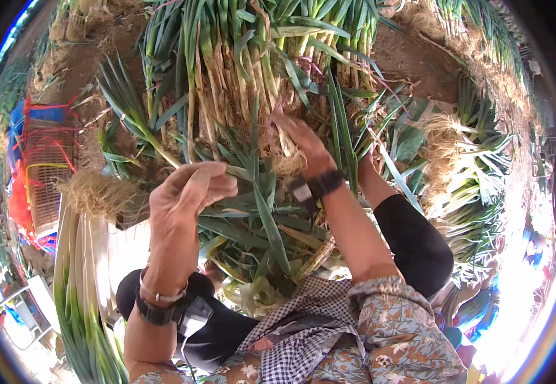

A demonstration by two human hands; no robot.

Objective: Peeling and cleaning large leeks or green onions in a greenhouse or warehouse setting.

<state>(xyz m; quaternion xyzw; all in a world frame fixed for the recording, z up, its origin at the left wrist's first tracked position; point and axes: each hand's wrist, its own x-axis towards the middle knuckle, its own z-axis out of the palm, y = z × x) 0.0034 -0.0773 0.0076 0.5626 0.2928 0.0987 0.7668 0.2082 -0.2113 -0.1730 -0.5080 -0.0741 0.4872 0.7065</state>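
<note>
1. A pile of loose green leaves (pixel 271 237) lies in front of the seated person and serves as landmark.
2. The right hand (pixel 307 144) is above the pile's far edge, its fingers bent and gripping a pale stalk (pixel 285 142) whose root tuft (pixel 289 164) hangs toward the pile.
3. The left hand (pixel 191 192) is over the pile's left side, fingers curled toward the thumb; whether they hold anything I cannot tell.
4. A leafy leek (pixel 140 125) slants from beyond the pile down to behind that hand.
5. Beyond the pile stands a dense row of leeks (pixel 252 64).
6. Left of the pile is a long leek bundle (pixel 76 269), roots uppermost.
7. Right of the pile, more leeks (pixel 467 192) lie heaped.
</note>
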